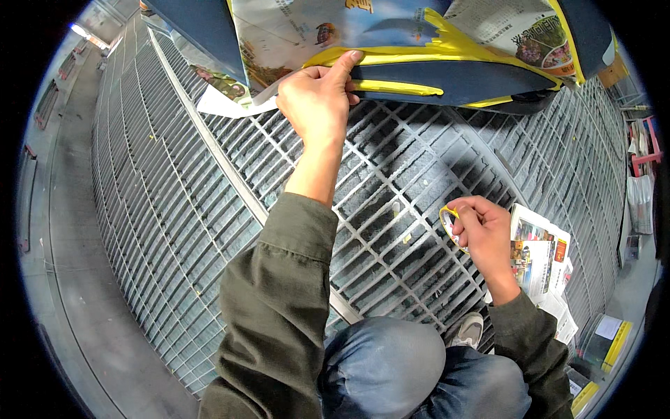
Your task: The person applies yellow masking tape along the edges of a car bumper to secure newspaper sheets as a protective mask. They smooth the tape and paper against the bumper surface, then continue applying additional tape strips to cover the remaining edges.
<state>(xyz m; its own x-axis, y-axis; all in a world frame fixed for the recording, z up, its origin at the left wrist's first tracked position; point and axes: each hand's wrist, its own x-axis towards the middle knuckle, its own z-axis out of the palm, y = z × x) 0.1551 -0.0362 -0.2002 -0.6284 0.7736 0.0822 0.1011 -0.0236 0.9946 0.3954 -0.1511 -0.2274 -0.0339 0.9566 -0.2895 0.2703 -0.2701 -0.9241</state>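
Observation:
A dark blue panel-like part [464,82] lies across the top of the view, mostly wrapped in printed newspaper [289,31]. Strips of yellow masking tape [453,53] run along the paper's lower border. My left hand [317,105] is closed at that border, its thumb pressing on the tape and its other fingers curled below, partly hidden. A loose white paper corner [227,106] hangs beside its wrist. Lower right, apart from the part, my right hand [486,234] grips a thin roll of yellow masking tape [446,222] between thumb and fingers.
Metal grating [391,269] forms the floor beneath me. Folded newspapers [536,262] lie on it by my right forearm. Boxes with yellow edges [608,342] stand at the lower right, and a red frame [648,150] is at the far right. Concrete floor [84,209] runs along the left.

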